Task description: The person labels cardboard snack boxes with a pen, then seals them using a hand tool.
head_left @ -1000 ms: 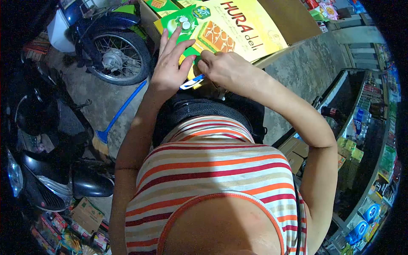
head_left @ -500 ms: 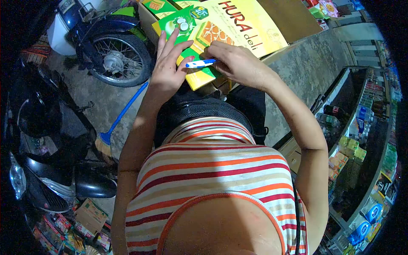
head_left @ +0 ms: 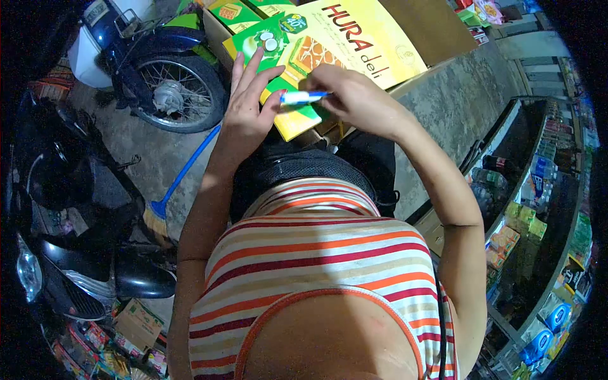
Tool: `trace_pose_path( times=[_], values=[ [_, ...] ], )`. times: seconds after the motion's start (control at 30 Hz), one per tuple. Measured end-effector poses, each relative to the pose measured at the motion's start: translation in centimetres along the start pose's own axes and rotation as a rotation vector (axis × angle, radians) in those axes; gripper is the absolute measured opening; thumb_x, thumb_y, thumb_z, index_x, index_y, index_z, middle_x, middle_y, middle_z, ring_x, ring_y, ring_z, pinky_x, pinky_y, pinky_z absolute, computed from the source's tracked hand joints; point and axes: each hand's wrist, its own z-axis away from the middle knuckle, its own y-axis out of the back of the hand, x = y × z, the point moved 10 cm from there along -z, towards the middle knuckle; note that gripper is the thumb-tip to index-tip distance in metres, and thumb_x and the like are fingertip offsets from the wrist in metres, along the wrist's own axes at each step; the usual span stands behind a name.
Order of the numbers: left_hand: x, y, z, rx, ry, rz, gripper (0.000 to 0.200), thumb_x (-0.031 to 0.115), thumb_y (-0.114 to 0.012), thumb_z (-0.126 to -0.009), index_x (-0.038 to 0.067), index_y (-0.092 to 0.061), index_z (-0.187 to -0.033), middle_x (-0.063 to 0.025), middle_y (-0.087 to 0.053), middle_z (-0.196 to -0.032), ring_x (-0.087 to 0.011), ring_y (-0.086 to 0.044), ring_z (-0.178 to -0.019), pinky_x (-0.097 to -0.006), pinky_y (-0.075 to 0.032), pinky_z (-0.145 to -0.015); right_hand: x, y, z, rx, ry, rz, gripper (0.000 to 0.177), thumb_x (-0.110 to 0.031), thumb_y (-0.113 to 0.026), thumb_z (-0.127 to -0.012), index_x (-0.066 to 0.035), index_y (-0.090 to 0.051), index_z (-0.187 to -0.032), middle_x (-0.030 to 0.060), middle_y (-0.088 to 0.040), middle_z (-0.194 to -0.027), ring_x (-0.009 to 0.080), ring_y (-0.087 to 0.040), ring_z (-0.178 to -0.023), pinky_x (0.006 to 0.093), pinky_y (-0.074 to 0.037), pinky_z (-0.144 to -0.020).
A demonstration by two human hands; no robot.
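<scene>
A yellow-and-green HURA deli cake box (head_left: 380, 41) lies across the top of an open carton, its printed face up. Against its near left edge rests my left hand (head_left: 249, 104), fingers spread over the green part and the thumb toward the middle. My right hand (head_left: 354, 98) is closed on a blue-and-white pen (head_left: 303, 97), which points left toward my left thumb. The fingers of that hand are curled close over the cake picture. Motion blurs the pen and right fingers a little.
The brown carton (head_left: 437, 28) holds more green boxes (head_left: 231, 14). A motorbike wheel (head_left: 172, 95) and a blue-handled broom (head_left: 190, 164) are on the left, with another motorbike (head_left: 69, 253) nearer. Shelves of packaged goods (head_left: 525, 218) line the right side.
My right hand has shifted slightly, and the pen lies a little flatter and further right. My left hand stays spread on the box.
</scene>
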Motion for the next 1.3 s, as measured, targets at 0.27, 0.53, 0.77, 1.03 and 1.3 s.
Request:
trace_pose_path(
  times=[0.27,0.53,0.77,1.03,1.3],
  values=[
    [1.3,1.2,0.3,0.11,0.005,0.015,0.025,0.011,-0.064,-0.085,0.005,-0.064,-0.11,-0.0204,-0.051,-0.133,-0.0432,-0.04,-0.13,-0.0485,-0.032,-0.109,1.6,0.8,1.6,0.09,-0.165,-0.082,0.02,-0.003,-0.061,-0.086,0.001,-0.059,-0.106,0.0142,-0.062,-0.095,0.0273,-0.063,-0.09,0.0357,-0.049,-0.08],
    [2.7,1.1,0.7,0.101,0.035,-0.132,0.019,0.013,-0.07,-0.077,0.007,-0.065,-0.094,-0.0124,-0.056,-0.111,-0.0336,-0.048,-0.108,-0.0435,-0.037,-0.093,-0.7,-0.5,0.7,-0.015,-0.026,0.197,0.021,-0.009,-0.061,-0.08,-0.009,-0.061,-0.101,0.0124,-0.059,-0.095,0.0364,-0.064,-0.084,0.0438,-0.053,-0.071],
    [0.3,2.6,1.7,0.255,0.083,-0.181,0.027,0.014,-0.07,-0.08,0.005,-0.061,-0.104,-0.0167,-0.052,-0.115,-0.0348,-0.047,-0.108,-0.0443,-0.036,-0.095,-4.5,-2.7,-1.0,-0.284,0.274,0.758,0.017,-0.012,-0.058,-0.08,-0.001,-0.055,-0.093,0.0119,-0.058,-0.083,0.0251,-0.067,-0.068,0.0357,-0.055,-0.06],
    [0.0,2.7,2.0,0.246,0.096,-0.138,0.033,0.014,-0.069,-0.081,0.003,-0.059,-0.11,-0.0169,-0.05,-0.117,-0.0349,-0.045,-0.11,-0.0437,-0.036,-0.097,-4.7,-4.1,-1.6,-0.52,0.327,0.822,0.024,-0.012,-0.059,-0.081,0.001,-0.06,-0.101,0.0139,-0.062,-0.089,0.0262,-0.069,-0.072,0.0354,-0.056,-0.061],
    [-0.4,1.8,2.4,0.253,0.136,-0.047,0.032,0.01,-0.065,-0.084,0.003,-0.057,-0.114,-0.0178,-0.042,-0.123,-0.0334,-0.045,-0.108,-0.044,-0.036,-0.098,2.7,-3.5,-2.1,-0.495,-0.388,0.172,0.021,-0.012,-0.058,-0.085,0.0,-0.061,-0.102,0.0205,-0.065,-0.082,0.0379,-0.065,-0.079,0.0445,-0.052,-0.073]
  ],
)
